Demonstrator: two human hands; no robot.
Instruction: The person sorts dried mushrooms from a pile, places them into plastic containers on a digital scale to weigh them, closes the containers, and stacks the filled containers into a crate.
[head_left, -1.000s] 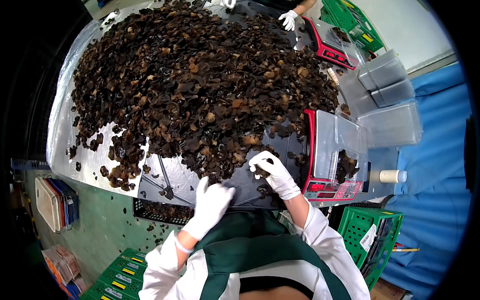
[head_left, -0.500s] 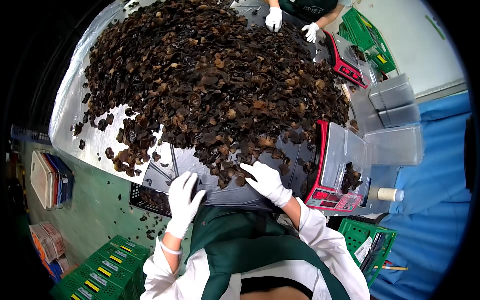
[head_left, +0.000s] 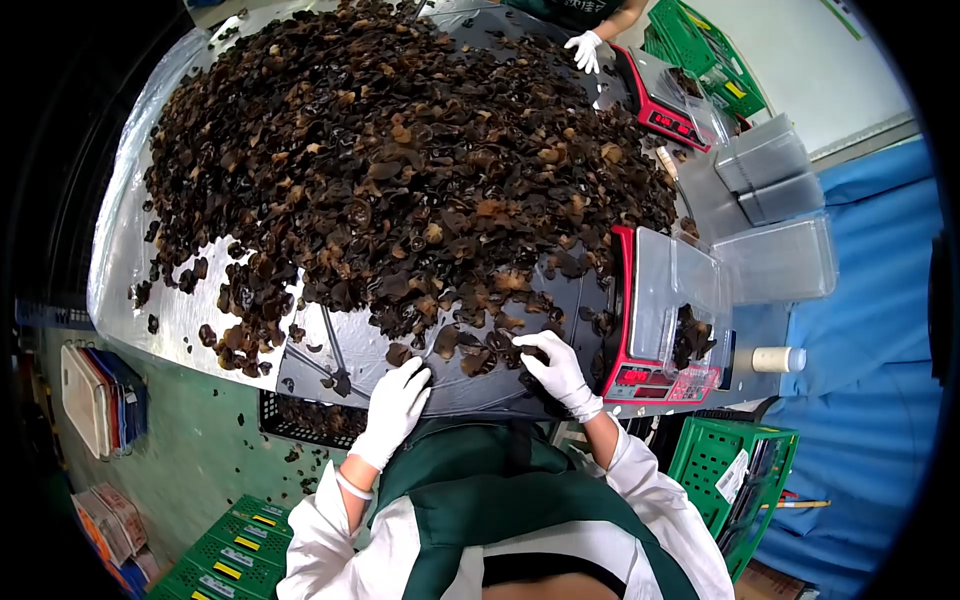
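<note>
A large heap of dark brown wood ear mushrooms [head_left: 390,170] covers much of the table [head_left: 470,392]. My left hand [head_left: 398,405], in a white glove, rests at the near edge beside a small loose mushroom piece [head_left: 398,354], its fingers together but extended. My right hand [head_left: 556,372], also gloved, touches dark pieces at the heap's front edge; its fingers are curled, and what lies under them is partly hidden. Between the hands lie several loose mushrooms [head_left: 476,356]. Right of my right hand, a red scale [head_left: 618,330] bears a clear plastic box with some mushrooms [head_left: 692,336] in it.
Clear plastic containers [head_left: 778,262] stand right of the scale, near a white bottle [head_left: 778,359]. A second red scale [head_left: 660,110] stands farther back, beside a co-worker's gloved hand [head_left: 584,50]. Green crates [head_left: 735,480] are below right; a black basket [head_left: 310,418] is below left.
My left hand has moved right and forward to the loose pieces. My right hand has shifted right, and pieces now lie spread between my hands. One co-worker's hand has left the view.
</note>
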